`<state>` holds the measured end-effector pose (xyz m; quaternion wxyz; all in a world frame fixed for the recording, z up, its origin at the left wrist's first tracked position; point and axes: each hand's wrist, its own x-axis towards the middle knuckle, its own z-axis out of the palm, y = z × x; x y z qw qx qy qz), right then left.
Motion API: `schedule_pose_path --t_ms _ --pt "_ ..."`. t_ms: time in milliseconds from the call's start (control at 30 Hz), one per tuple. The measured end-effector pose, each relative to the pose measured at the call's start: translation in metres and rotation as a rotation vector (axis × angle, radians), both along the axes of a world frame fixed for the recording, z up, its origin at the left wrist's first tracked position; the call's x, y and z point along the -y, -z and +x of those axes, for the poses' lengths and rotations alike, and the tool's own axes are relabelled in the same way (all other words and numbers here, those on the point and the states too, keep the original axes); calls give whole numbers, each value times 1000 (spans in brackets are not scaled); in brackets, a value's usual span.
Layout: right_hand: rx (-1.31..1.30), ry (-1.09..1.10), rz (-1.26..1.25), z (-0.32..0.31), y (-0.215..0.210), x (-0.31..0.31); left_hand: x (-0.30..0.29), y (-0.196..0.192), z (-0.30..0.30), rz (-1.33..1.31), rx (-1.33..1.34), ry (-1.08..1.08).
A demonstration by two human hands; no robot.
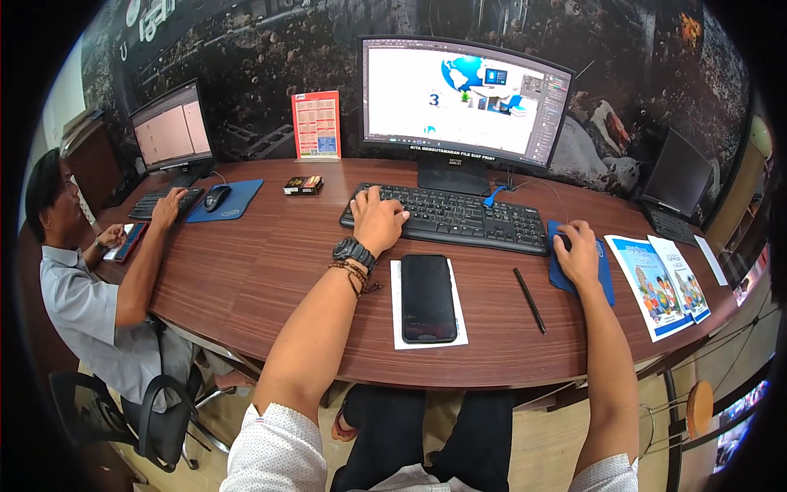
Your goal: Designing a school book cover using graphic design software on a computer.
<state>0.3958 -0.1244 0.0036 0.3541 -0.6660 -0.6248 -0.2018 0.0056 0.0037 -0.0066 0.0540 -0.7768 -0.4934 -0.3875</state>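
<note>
My left hand (378, 220) rests with spread fingers on the left end of a black keyboard (459, 217); a black watch and cord bracelets sit on that wrist. My right hand (580, 250) covers a dark mouse (563, 241) on a blue mouse pad (604, 283) at the keyboard's right. Behind the keyboard stands a curved monitor (463, 98) showing a design layout with a globe. A black phone (427, 297) lies face up on a white sheet between my forearms.
A black pen (529, 300) lies right of the phone. Printed leaflets (660, 285) sit at the desk's right end. A small dark box (302, 185) and an orange stand-up card (316, 125) are behind. At the left, another person (82, 279) sits at a second keyboard and monitor (170, 127).
</note>
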Motion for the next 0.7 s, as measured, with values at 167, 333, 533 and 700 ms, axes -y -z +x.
schedule_pose_path --t_ms 167,333,533,700 --pt "-189 11 -18 12 10 9 6 -9 3 -139 -43 -26" --pt "-227 13 -81 12 8 10 3 -11 1 -152 -54 -55" --pt "-227 48 -119 15 10 6 4 -13 5 -206 -99 -87" --pt "-253 31 -122 12 10 6 4 -12 10 -295 -89 -180"
